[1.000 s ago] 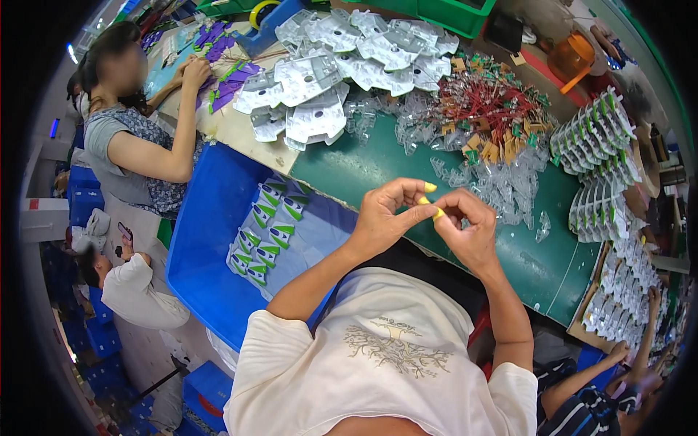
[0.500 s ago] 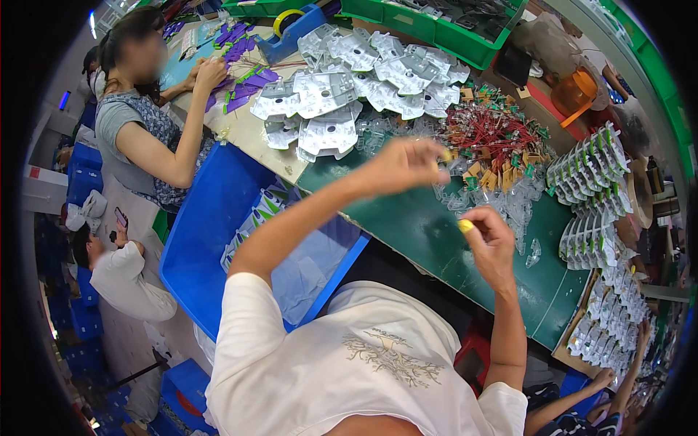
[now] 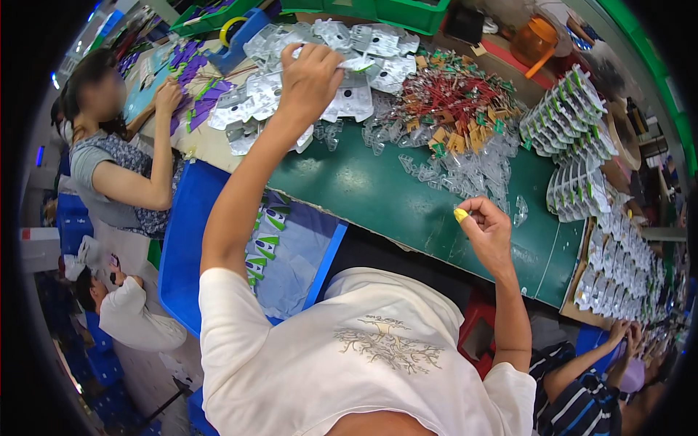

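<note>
My left hand (image 3: 311,81) reaches over a heap of silvery-white moulded plastic shells (image 3: 347,106) at the back of the bench. Its fingers are closed on the edge of a white plastic shell (image 3: 356,64) with a bit of green on it. Lower right, my right hand (image 3: 486,229) hovers above the green bench top, thumb and fingers pinched together. A yellow wrap (image 3: 460,215) covers its thumb tip. Whatever lies in that pinch, if anything, is hidden. Behind it lie small clear plastic parts (image 3: 476,178) and a pile of red wires with tan and green ends (image 3: 454,98).
A blue bin (image 3: 178,251) holding green-and-white pieces stands left of my body. Rows of stacked white-and-green parts (image 3: 563,116) line the right side. An orange container (image 3: 534,43) and a green crate (image 3: 378,13) sit at the back. A co-worker (image 3: 120,156) works at the left.
My left hand has moved left and away from me, from the clear parts to the shell heap, and has taken hold of a shell. The right hand stays nearly in place, still pinched.
</note>
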Demonstrator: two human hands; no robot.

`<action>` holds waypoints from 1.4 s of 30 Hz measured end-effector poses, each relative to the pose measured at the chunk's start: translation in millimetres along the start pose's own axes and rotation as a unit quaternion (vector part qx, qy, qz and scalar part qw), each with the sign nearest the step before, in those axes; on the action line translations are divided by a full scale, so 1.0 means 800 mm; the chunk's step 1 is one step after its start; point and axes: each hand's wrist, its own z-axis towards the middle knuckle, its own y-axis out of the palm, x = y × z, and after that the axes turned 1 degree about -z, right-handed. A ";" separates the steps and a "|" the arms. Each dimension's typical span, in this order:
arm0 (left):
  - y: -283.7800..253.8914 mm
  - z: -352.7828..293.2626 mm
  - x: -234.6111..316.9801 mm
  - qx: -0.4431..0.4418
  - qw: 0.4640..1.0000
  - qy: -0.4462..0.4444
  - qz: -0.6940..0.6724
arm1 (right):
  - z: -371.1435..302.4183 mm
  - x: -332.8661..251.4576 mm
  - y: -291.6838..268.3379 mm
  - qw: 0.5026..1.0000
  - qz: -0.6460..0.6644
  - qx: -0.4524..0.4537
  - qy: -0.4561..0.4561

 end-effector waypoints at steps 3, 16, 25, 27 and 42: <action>-0.061 -0.043 0.068 -0.005 1.000 -0.009 -0.020 | -0.007 0.006 -0.009 1.000 -0.018 0.007 0.017; -0.071 -0.202 0.250 -0.117 0.963 -0.034 -0.242 | -0.002 0.015 0.045 0.937 -0.251 -0.030 -0.239; -0.066 -0.170 0.217 -0.149 0.912 -0.026 -0.380 | 0.020 0.018 0.066 0.857 -0.417 -0.118 -0.278; -0.051 -0.155 0.203 -0.121 0.866 -0.067 -0.481 | 0.019 0.022 0.063 0.861 -0.408 -0.115 -0.281; -0.027 -0.096 0.208 -0.185 0.876 -0.113 -0.430 | -0.019 0.026 0.039 0.883 -0.407 -0.061 -0.224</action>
